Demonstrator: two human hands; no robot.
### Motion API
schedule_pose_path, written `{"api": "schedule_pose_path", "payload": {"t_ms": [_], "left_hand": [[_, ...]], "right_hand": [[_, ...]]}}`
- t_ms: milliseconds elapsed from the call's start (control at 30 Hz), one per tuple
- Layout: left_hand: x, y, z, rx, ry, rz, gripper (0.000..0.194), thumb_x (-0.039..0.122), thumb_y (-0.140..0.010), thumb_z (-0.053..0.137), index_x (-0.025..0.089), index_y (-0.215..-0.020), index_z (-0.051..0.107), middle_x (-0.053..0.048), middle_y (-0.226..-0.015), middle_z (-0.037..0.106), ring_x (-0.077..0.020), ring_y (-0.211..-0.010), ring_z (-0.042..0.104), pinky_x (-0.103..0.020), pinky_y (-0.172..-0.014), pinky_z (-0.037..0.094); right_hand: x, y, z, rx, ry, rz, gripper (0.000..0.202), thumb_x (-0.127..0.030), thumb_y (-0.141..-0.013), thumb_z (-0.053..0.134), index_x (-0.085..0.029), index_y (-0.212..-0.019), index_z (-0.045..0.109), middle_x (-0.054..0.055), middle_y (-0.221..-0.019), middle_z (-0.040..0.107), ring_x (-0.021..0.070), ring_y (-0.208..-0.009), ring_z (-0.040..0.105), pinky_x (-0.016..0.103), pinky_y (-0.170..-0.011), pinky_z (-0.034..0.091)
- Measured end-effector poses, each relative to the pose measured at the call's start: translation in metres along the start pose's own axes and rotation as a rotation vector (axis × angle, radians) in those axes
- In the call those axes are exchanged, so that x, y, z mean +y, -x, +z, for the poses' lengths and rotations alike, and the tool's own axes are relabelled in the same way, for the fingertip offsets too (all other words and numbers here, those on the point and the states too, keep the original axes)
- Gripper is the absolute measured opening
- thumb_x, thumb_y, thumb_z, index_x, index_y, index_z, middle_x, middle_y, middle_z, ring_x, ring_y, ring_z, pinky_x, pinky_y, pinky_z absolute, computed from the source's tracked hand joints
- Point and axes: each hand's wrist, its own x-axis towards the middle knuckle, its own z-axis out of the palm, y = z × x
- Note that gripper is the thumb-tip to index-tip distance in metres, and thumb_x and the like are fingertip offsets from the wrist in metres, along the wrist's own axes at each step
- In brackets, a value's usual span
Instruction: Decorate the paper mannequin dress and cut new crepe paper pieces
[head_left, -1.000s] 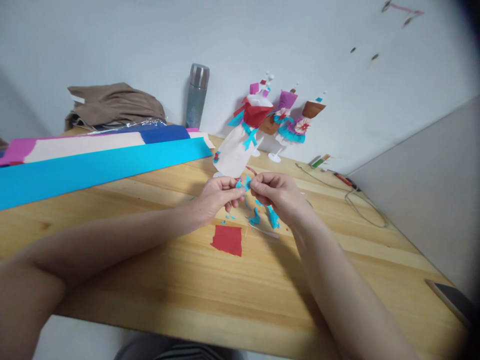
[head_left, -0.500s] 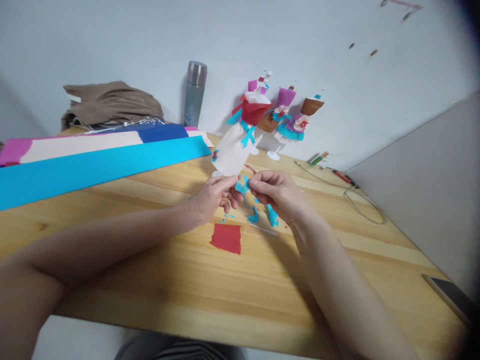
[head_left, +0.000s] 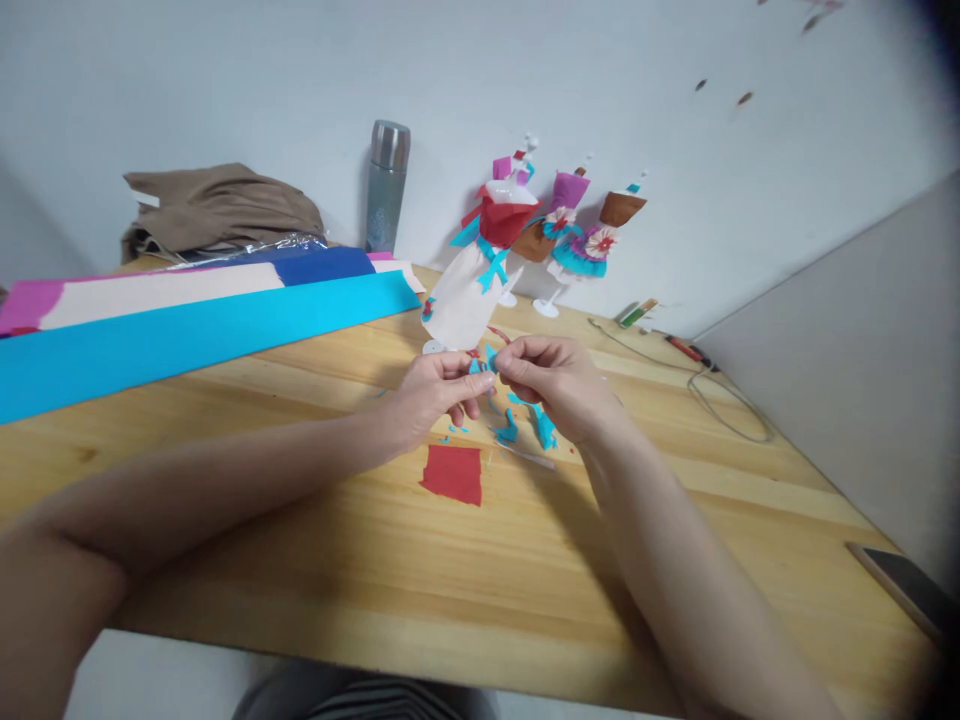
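Between my two hands is a small piece of blue crepe paper [head_left: 490,358], pinched from both sides above the table. My left hand [head_left: 442,392] grips its left part with thumb and fingers. At its right edge, my right hand [head_left: 551,375] is closed in a pinch. Just behind the hands stands a small dress form [head_left: 465,295] in a white paper skirt, red top and blue bow. Blue paper scraps [head_left: 542,428] lie under my right hand. Nearer to me is a flat red paper square [head_left: 452,474].
Several dressed miniature forms [head_left: 577,250] stand along the wall. Long paper sheets [head_left: 202,335] lie at left, with a brown cloth [head_left: 225,210] and a thermos flask [head_left: 387,190] behind. A cable [head_left: 720,410], a red-and-black tool [head_left: 686,350] and a phone [head_left: 900,590] are at right.
My left thumb has come down onto the blue paper, and my left fingers have drawn closer to the right hand. The right hand has barely moved.
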Motion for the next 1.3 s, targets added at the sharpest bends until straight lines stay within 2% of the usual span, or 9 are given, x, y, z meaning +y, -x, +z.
{"api": "schedule_pose_path", "payload": {"t_ms": [167, 333, 600, 767, 867, 1000, 1100, 1200, 1300], "left_hand": [[0.003, 0.001, 0.003, 0.056, -0.022, -0.020, 0.017, 0.024, -0.081, 0.070, 0.013, -0.069, 0.064, 0.000, -0.064, 0.063, -0.0055, -0.047, 0.052, -0.020, -0.047, 0.041], [0.010, 0.003, 0.005, 0.030, 0.002, -0.042, 0.019, 0.025, -0.081, 0.069, 0.013, -0.067, 0.064, -0.001, -0.064, 0.064, -0.0060, -0.047, 0.053, -0.020, -0.047, 0.041], [0.019, 0.003, 0.003, -0.005, 0.113, -0.137, 0.038, 0.047, -0.090, 0.056, 0.013, -0.077, 0.063, -0.007, -0.070, 0.068, -0.0111, -0.048, 0.059, -0.022, -0.045, 0.043], [0.019, -0.002, -0.002, -0.018, 0.100, -0.188, 0.048, 0.060, -0.087, 0.056, 0.013, -0.080, 0.063, -0.007, -0.072, 0.069, -0.0120, -0.048, 0.059, -0.023, -0.044, 0.043], [0.020, -0.005, -0.003, -0.018, 0.064, -0.157, 0.050, 0.063, -0.084, 0.059, 0.014, -0.079, 0.064, -0.006, -0.072, 0.067, -0.0118, -0.051, 0.059, -0.023, -0.045, 0.044], [0.026, -0.006, -0.003, -0.035, -0.085, -0.053, 0.033, 0.046, -0.077, 0.074, 0.014, -0.072, 0.065, -0.003, -0.068, 0.063, -0.0107, -0.058, 0.059, -0.020, -0.048, 0.045], [0.031, -0.006, -0.003, -0.040, -0.197, -0.054, 0.021, 0.030, -0.075, 0.076, 0.014, -0.069, 0.065, -0.001, -0.060, 0.062, -0.0096, -0.055, 0.057, -0.019, -0.051, 0.045], [0.038, -0.006, -0.003, -0.044, -0.247, -0.086, 0.019, 0.023, -0.075, 0.075, 0.014, -0.065, 0.063, 0.000, -0.055, 0.062, -0.0080, -0.050, 0.055, -0.020, -0.051, 0.045], [0.043, -0.006, -0.003, -0.043, -0.239, -0.105, 0.021, 0.023, -0.072, 0.079, 0.013, -0.063, 0.062, 0.000, -0.055, 0.063, -0.0077, -0.049, 0.056, -0.020, -0.051, 0.046]], "right_hand": [[0.000, 0.000, -0.002, 0.022, 0.053, -0.014, 0.035, -0.049, -0.068, 0.079, -0.020, -0.062, 0.060, -0.005, -0.050, 0.045, 0.0070, -0.046, 0.032, 0.026, -0.047, 0.020], [0.000, 0.000, -0.003, 0.021, 0.068, -0.020, 0.036, -0.052, -0.069, 0.077, -0.021, -0.063, 0.060, -0.004, -0.051, 0.045, 0.0085, -0.048, 0.033, 0.027, -0.049, 0.021], [-0.009, 0.005, -0.003, 0.020, 0.083, -0.007, 0.038, -0.054, -0.069, 0.077, -0.022, -0.061, 0.059, -0.004, -0.049, 0.041, 0.0089, -0.048, 0.030, 0.029, -0.049, 0.019], [-0.012, 0.007, -0.004, 0.025, 0.057, -0.005, 0.039, -0.055, -0.071, 0.077, -0.021, -0.063, 0.059, -0.004, -0.050, 0.041, 0.0080, -0.046, 0.029, 0.028, -0.048, 0.019], [-0.014, 0.008, -0.005, 0.014, 0.053, 0.007, 0.037, -0.053, -0.072, 0.077, -0.021, -0.062, 0.060, -0.004, -0.049, 0.040, 0.0080, -0.046, 0.029, 0.028, -0.049, 0.018], [-0.016, 0.008, -0.005, -0.002, 0.070, -0.005, 0.038, -0.053, -0.069, 0.076, -0.021, -0.060, 0.059, -0.005, -0.048, 0.041, 0.0083, -0.047, 0.029, 0.027, -0.048, 0.019], [-0.018, 0.008, -0.004, -0.008, 0.106, -0.013, 0.039, -0.052, -0.068, 0.075, -0.020, -0.056, 0.057, -0.004, -0.048, 0.042, 0.0080, -0.047, 0.031, 0.026, -0.048, 0.021], [-0.021, 0.008, -0.003, -0.024, 0.121, -0.017, 0.039, -0.052, -0.067, 0.075, -0.020, -0.054, 0.057, -0.005, -0.047, 0.041, 0.0072, -0.046, 0.031, 0.026, -0.047, 0.022], [-0.026, 0.011, -0.004, -0.038, 0.132, -0.022, 0.041, -0.053, -0.068, 0.074, -0.020, -0.054, 0.056, -0.004, -0.047, 0.044, 0.0075, -0.046, 0.033, 0.025, -0.047, 0.024]]}}
